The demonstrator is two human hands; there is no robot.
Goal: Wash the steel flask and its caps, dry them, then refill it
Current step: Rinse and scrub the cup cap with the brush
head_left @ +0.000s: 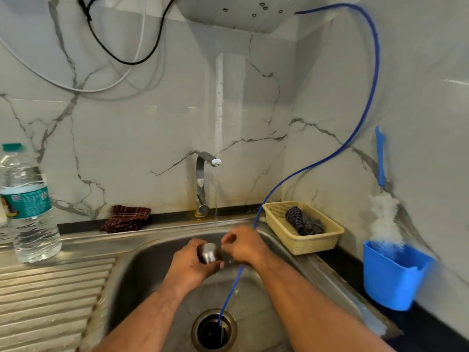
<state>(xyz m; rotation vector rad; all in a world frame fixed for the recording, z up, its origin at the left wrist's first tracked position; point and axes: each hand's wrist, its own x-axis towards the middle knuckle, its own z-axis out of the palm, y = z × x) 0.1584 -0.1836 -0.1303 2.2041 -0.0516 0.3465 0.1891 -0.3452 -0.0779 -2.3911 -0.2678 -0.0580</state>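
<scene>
Gripping rounded shiny steel cap: left hand | right hand curled, grasp unclear

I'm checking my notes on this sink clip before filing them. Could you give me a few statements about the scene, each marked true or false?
1. Water runs from the tap. True.
2. The left hand holds a steel cap over the sink. True.
3. The plastic bottle lies inside the sink. False: it stands upright to the left of the basin.
4. The beige basket is empty. False: a dark cloth lies in it.
5. The blue tube runs down into the drain. True.
</scene>
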